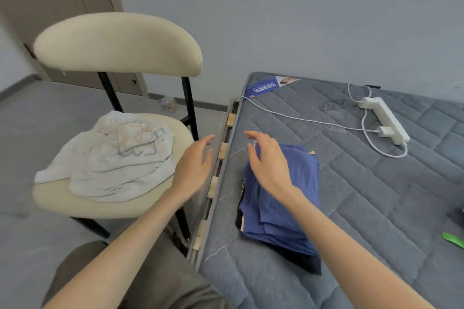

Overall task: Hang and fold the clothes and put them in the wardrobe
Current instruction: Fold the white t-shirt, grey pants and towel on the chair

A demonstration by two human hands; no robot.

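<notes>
Both forearms reached forward from the bottom of the view. The right hand (270, 160) hovered over the stack of folded clothes (281, 208), fingers spread and loose, gripping nothing; whether the palm touched the top blue piece could not be told. The left hand (194, 165) was open too, empty, held over the gap between the chair and the bed edge. The stack sat near the edge of the bare mattress (351, 208): blue fabric on top, darker pieces under it, so several items looked folded already. Beside it, on the seat of the chair (118, 42), a white garment (113, 158) lay crumpled, unfolded. Farther back on the mattress were a power strip (384, 115) with its cable and a label at the corner. No hanger and no wardrobe for sure in view. Judged: folding partly done; the white piece, any hanging, and putting everything away were left.
</notes>
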